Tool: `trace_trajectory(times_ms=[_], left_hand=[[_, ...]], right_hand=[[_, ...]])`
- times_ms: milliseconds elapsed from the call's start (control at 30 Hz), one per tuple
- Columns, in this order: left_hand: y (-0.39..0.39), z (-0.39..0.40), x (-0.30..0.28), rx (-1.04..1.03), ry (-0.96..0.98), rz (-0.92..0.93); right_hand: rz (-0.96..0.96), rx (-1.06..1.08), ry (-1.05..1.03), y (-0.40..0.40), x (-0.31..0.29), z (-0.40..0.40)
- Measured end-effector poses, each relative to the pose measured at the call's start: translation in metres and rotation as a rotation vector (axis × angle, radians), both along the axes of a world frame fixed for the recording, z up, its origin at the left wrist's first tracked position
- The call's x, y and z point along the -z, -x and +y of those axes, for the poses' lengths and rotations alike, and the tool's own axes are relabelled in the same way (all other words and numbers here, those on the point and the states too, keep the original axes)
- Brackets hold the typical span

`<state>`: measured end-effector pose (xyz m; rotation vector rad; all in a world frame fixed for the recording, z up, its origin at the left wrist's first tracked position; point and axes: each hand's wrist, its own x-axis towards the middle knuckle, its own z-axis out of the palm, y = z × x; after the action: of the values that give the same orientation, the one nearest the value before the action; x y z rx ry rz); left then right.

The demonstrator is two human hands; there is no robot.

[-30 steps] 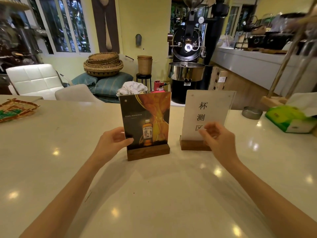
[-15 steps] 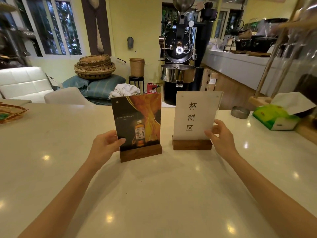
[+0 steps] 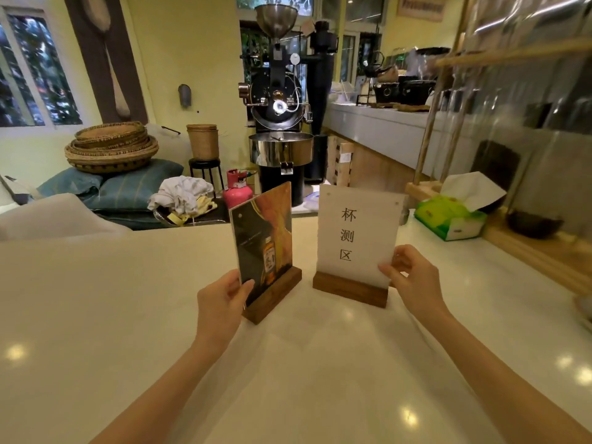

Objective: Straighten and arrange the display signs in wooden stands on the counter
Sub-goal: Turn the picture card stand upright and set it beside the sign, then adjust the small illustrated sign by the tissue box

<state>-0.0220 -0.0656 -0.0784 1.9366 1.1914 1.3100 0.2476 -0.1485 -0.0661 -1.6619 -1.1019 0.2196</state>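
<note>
Two display signs stand upright in wooden stands on the white counter (image 3: 128,315). The dark whisky sign (image 3: 262,238) is on the left, turned at an angle so its face points right, its wooden stand (image 3: 275,293) skewed with it. My left hand (image 3: 221,302) grips this sign's lower left edge. To the right, the white sign with black characters (image 3: 355,235) faces me in its own wooden stand (image 3: 349,288). Its lower right corner is pinched by my right hand (image 3: 413,280).
A green tissue box (image 3: 448,216) lies at the back right beside a wooden rack base (image 3: 525,248). Behind the counter stand a black coffee roaster (image 3: 278,123), a pink gas canister (image 3: 237,190), woven baskets (image 3: 112,149) and cushions.
The dark sign has been rotated from facing me to facing right. My right hand has closed on the white sign's lower right corner. The camera has shifted right.
</note>
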Motion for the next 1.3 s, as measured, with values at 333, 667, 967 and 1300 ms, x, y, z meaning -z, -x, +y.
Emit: trace_trajectory(times_ms=[333,667,967,1300], left_hand=[[-0.142,-0.012,0.002,0.085,-0.022,-0.038],[-0.271,-0.035,0.002,0.183,0.037,-0.102],[-0.364,-0.062,-0.008,0.259,0.078,-0.184],[-0.426,-0.093,-0.005,0.34,0.191,-0.233]], right_hand=[[-0.008,0.208,-0.029,-0.085,-0.004,-0.042],[0.025,0.327,0.066,-0.168,-0.012,-0.061],[0.015,0.422,0.212,-0.225,-0.018,-0.069],[-0.021,0.458,0.129,-0.258,-0.015,-0.082]])
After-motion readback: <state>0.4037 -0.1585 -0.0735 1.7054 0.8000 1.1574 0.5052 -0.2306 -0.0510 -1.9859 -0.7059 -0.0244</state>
